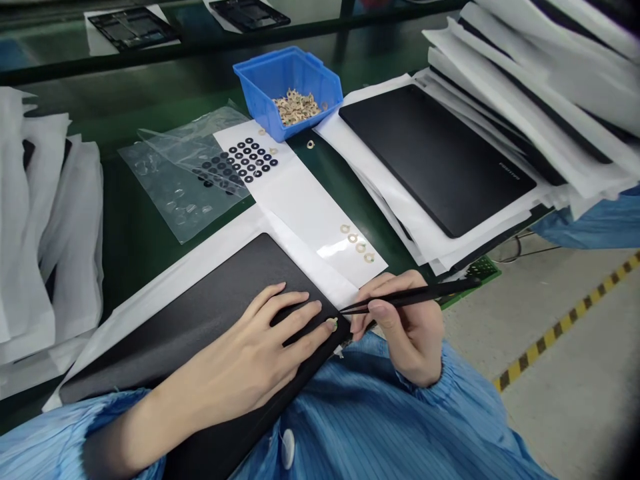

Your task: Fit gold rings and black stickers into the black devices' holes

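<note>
I have the left hand [235, 340] spread flat on the black laptop lid [165, 340], apparently to steady it, while the right hand [405, 327], just apart, pinches black tweezers [415, 297] with their tips beside the left fingertips [330, 325] at the lid's edge.

We see a light-blue, finely striped smock [350, 420] of thin, cleanroom-style fabric on the person; its loose left sleeve [100, 433] billows in soft pleats; the right cuff [430, 381] gathers into a ruffled elastic band at the wrist; one oval white button [287, 448] sits down the front; the left hand [240, 347] and right hand [405, 333] are bare, with slim fingers and short nails.
</note>
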Motion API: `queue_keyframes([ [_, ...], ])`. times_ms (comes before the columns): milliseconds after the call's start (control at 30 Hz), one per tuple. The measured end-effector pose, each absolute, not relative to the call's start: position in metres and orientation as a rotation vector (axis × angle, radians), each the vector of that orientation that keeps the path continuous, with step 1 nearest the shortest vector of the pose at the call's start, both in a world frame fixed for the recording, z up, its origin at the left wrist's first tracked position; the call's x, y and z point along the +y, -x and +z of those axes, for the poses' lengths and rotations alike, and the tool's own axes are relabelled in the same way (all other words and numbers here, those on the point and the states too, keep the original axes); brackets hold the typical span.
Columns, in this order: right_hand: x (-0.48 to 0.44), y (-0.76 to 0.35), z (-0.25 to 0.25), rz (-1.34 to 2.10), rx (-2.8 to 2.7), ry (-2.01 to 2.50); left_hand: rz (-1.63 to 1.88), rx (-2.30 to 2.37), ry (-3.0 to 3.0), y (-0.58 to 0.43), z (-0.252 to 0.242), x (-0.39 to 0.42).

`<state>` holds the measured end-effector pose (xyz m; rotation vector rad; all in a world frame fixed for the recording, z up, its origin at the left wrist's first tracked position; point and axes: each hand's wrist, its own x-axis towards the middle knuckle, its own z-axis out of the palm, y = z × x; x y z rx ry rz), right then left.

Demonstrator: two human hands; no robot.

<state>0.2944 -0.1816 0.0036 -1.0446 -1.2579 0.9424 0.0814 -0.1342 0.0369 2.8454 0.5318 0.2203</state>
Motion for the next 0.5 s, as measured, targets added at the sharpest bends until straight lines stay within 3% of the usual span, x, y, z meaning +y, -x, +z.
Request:
queue_keyframes([
  [500, -0.184, -0.298, 0.0, 0.943, -1.344, 1.019, 0.294, 0.647, -2.852, -0.086, 0.035, -0.146],
])
